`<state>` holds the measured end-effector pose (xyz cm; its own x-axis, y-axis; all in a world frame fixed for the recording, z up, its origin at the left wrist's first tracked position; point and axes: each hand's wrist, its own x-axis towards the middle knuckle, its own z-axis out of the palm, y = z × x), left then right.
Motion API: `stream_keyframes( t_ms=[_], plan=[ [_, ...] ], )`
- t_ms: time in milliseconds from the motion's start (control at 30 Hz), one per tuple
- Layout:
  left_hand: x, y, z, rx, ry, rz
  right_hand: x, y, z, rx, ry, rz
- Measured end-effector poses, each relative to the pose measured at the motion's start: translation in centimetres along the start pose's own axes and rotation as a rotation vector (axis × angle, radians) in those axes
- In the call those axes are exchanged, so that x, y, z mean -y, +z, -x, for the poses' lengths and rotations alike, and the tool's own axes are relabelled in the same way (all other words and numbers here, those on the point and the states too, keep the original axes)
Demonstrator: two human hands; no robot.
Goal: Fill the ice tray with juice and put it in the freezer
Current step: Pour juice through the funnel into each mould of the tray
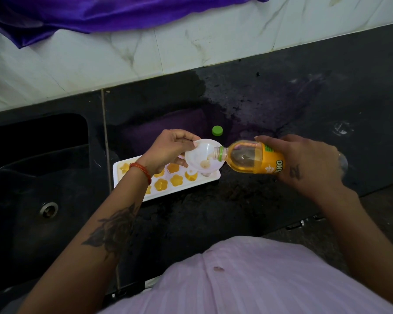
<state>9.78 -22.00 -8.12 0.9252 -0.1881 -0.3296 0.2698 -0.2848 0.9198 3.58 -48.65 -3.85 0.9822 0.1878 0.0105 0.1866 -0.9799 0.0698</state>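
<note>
Fingers: left hand (168, 146) pinches the white funnel (202, 155) by its rim, thumb on top; right hand (309, 162) wraps the juice bottle (254, 158), fingers curled round the body.
Tray spot: ice tray (210, 177) flat on the dark desk (281, 105), directly below the funnel, just right of the sink (32, 177).
Tray axis: long side runs left-to-right, far end angled slightly away from the person.
Bottle aim: lying near horizontal, neck pointing left, mouth inside the funnel bowl, and juice is running in!
Funnel: spout points down at a cell near the tray's right end; can't tell if it touches.
Fill: most visible flower cells already orange; the cell under the spout looks like the one in hand, prob. one of the last.
Key relation: tray sits under and btwn both hands; left hand nearer, wrist over its left half.
Cap: green cap (217, 130) on the desk just behind the funnel.
Freezer: not in view.
</note>
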Motion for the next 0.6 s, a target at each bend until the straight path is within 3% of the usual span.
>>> stream_keyframes(
  t_ms=[333,600],
  plan=[
    [0.1,-0.1,-0.2,0.000,0.002,0.006,-0.1,0.3,-0.2,-0.024,-0.002,-0.049],
    [-0.5,-0.8,-0.1,-0.029,-0.016,0.060,0.3,0.3,-1.4,-0.046,0.007,-0.303]
  ],
)
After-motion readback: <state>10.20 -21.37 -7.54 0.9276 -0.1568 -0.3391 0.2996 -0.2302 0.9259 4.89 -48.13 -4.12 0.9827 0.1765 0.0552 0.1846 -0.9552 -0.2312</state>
